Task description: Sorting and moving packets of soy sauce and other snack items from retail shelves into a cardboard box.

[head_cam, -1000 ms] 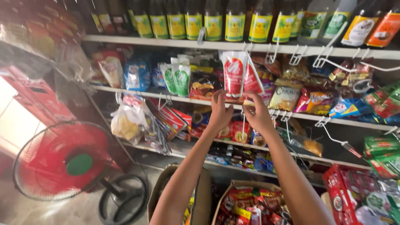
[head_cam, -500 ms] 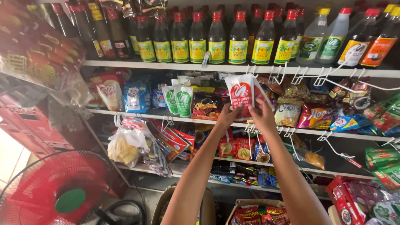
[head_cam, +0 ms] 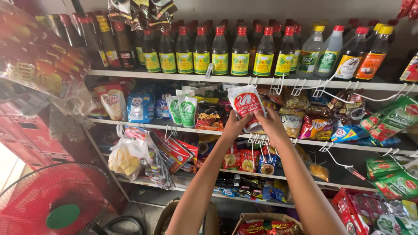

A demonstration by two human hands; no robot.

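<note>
Both my hands are raised to a shop shelf and hold the lower edge of a red and white sauce pouch (head_cam: 244, 103). My left hand (head_cam: 234, 126) grips its bottom left and my right hand (head_cam: 271, 124) its bottom right. The pouch's top reaches up among the white wire hooks (head_cam: 278, 85) under the top shelf (head_cam: 174, 75). More pouches hang behind it, mostly hidden. Two green and white pouches (head_cam: 183, 109) hang to the left.
Dark bottles with yellow labels (head_cam: 220, 54) line the top shelf. Snack bags (head_cam: 313, 124) and green packets (head_cam: 392, 117) hang right. A red fan (head_cam: 54, 202) stands low left, a bagged bundle (head_cam: 126, 156) beside it. Open cartons of packets (head_cam: 265, 224) sit below my arms.
The view tilted upward, showing more of the bottle row. My hands kept hold of the pouch and lifted it slightly toward the hooks, turning its front to face me.
</note>
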